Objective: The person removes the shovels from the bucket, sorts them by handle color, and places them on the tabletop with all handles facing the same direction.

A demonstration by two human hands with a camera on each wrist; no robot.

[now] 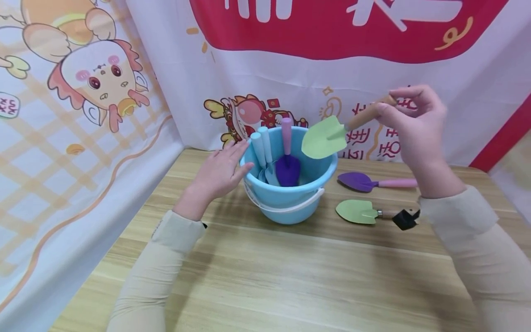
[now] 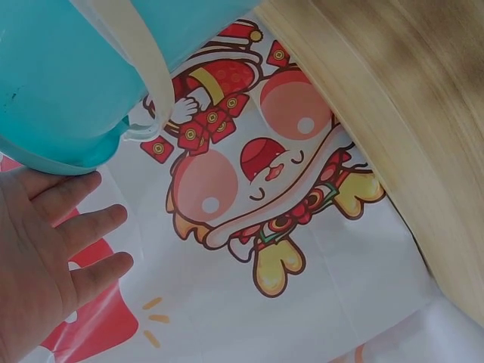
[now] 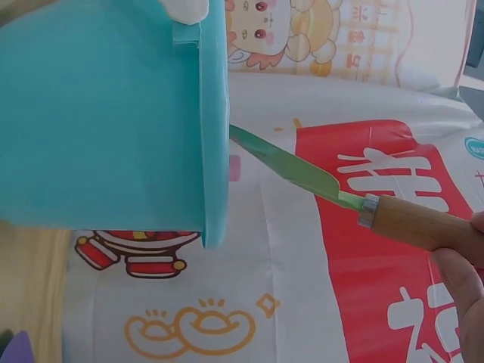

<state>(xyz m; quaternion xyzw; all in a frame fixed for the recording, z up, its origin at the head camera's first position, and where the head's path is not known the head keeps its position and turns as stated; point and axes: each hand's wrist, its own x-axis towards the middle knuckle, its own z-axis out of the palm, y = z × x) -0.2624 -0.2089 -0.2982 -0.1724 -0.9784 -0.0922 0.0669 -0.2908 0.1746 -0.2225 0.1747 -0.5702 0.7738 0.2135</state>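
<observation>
Blue-handled tools (image 1: 259,148) and a purple trowel (image 1: 288,170) stand in the blue bucket (image 1: 286,199) (two more trowels (image 1: 356,212) lie beside it, to the right); the right hand (image 1: 419,124) pinches a green trowel (image 1: 325,138) above; the left hand (image 1: 217,173), fingers straight, touches the rim (image 1: 307,187); wooden table (image 1: 290,276), printed cloth (image 1: 269,69) behind

So I had a wood-grain tabletop (image 1: 290,276), and past its far edge I could see a white cloth (image 1: 249,69) with a big red panel (image 1: 323,37) and some cartoon (image 1: 244,115). Beyond the left edge: orange-plaid fabric (image 1: 50,184), upside-down critter (image 1: 99,74) included. Red strip (image 1: 504,133) by the far right corner.
</observation>
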